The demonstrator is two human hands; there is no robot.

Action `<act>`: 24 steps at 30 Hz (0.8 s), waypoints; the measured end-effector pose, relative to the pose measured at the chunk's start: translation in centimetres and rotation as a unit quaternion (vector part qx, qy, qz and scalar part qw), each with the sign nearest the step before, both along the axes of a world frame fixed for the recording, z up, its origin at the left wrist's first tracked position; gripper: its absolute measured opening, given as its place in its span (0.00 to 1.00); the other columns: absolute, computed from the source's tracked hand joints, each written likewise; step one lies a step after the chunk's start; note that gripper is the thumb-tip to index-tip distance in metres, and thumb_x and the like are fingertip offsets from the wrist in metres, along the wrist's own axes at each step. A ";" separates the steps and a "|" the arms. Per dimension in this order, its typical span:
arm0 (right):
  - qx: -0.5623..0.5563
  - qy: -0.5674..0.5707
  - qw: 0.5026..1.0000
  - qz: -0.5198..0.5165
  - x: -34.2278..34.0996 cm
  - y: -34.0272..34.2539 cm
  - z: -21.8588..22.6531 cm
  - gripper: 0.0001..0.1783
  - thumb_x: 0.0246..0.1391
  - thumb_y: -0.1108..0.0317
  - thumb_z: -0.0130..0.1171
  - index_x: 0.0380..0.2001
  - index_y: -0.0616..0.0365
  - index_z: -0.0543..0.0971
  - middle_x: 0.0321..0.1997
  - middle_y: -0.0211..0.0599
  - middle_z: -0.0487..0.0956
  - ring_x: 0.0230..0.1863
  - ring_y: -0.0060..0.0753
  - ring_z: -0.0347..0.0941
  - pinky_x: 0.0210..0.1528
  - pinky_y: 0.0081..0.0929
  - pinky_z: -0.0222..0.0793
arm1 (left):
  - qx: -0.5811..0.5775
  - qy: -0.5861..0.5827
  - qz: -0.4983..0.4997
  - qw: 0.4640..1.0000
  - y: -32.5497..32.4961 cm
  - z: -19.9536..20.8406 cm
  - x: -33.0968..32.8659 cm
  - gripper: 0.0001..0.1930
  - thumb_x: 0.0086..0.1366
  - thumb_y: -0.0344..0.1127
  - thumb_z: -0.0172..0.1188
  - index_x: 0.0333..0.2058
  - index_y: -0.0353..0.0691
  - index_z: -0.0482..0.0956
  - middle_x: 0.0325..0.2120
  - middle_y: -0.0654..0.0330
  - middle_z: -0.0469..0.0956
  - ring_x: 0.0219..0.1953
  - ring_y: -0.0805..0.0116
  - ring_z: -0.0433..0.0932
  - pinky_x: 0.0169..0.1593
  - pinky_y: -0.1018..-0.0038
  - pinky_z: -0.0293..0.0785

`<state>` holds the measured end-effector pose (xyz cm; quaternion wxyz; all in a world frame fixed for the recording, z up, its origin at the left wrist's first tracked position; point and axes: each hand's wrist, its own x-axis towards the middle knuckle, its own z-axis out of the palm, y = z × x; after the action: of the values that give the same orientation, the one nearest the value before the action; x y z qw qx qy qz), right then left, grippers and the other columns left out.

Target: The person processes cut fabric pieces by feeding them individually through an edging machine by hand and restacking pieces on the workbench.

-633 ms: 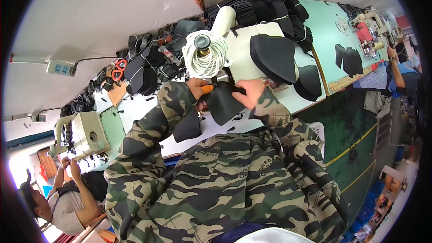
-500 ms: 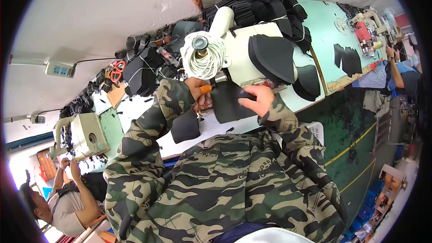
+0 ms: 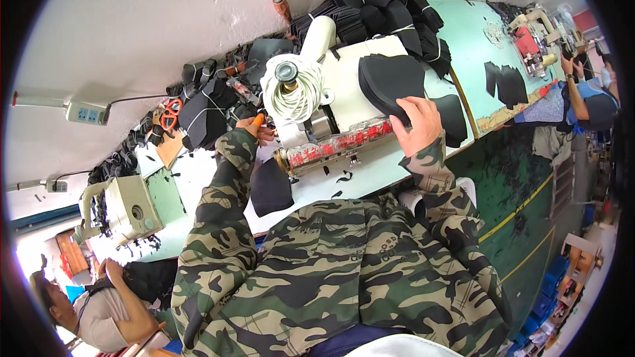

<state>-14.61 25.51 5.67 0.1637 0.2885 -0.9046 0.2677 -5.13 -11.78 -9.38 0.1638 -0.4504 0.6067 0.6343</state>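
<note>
My right hand [image 3: 420, 122] rests on the near right corner of a stack of curved black sheets [image 3: 391, 82], its fingers stretched out and slightly apart. The sheets are thin and smooth, and lie on a cream machine top. At the machine's left end is my left hand [image 3: 262, 132], with an orange finger cover on one digit. Its fingers are partly hidden but look apart, and nothing shows in them. Between the hands runs a metal front bar [image 3: 340, 147] with red markings. A single black piece [image 3: 271, 188] lies on the white table just left of the bar.
A coil of white cord [image 3: 294, 92] sits on the machine's post. Tied black bundles [image 3: 370, 6] are piled behind, and orange-handled scissors [image 3: 170, 114] lie to the left. Another machine [image 3: 129, 208] stands left, near a seated person [image 3: 109, 311]. A second person works far right.
The black piece held between both hands is gone from in front of the machine, baring the bar. My left hand has moved left; my right hand has moved right and up onto the stack.
</note>
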 end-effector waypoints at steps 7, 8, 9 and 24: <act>-0.016 0.019 1.000 -0.012 0.3 -1.7 0.0 0.22 0.33 0.71 0.63 0.39 0.56 0.74 0.42 0.37 0.71 0.46 0.42 0.65 0.47 0.36 0.60 | -0.002 0.116 0.024 0.993 0.7 -0.2 1.2 0.14 0.64 0.34 0.46 0.46 0.34 0.68 0.36 0.49 0.76 0.31 0.59 0.80 0.27 0.75 0.77; -0.006 0.009 1.000 -0.026 0.0 -1.8 -0.3 0.23 0.34 0.71 0.63 0.40 0.56 0.73 0.45 0.37 0.70 0.48 0.42 0.64 0.48 0.37 0.59 | -0.014 0.128 0.033 0.991 1.0 -0.1 1.4 0.15 0.61 0.34 0.50 0.46 0.35 0.68 0.35 0.49 0.77 0.30 0.61 0.80 0.26 0.75 0.76; -0.006 0.009 1.000 -0.027 -0.2 -1.8 -0.6 0.23 0.34 0.71 0.63 0.40 0.56 0.73 0.45 0.37 0.70 0.48 0.42 0.64 0.48 0.37 0.59 | -0.014 0.128 0.032 0.991 1.2 0.1 1.7 0.15 0.61 0.34 0.50 0.46 0.35 0.68 0.35 0.49 0.77 0.30 0.61 0.80 0.26 0.75 0.76; -0.196 -0.305 0.920 0.147 5.3 -5.0 -3.1 0.09 0.42 0.71 0.60 0.30 0.60 0.75 0.26 0.40 0.75 0.27 0.33 0.74 0.30 0.26 0.70 | -0.372 -0.097 -0.513 0.768 5.8 8.3 6.2 0.18 0.56 0.44 0.56 0.39 0.38 0.66 0.36 0.43 0.73 0.41 0.46 0.73 0.41 0.57 0.68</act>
<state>-9.29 20.53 2.54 -0.1084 0.2846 -0.7875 0.5358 1.08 -6.02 -1.04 0.3421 -0.1573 0.9167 0.1339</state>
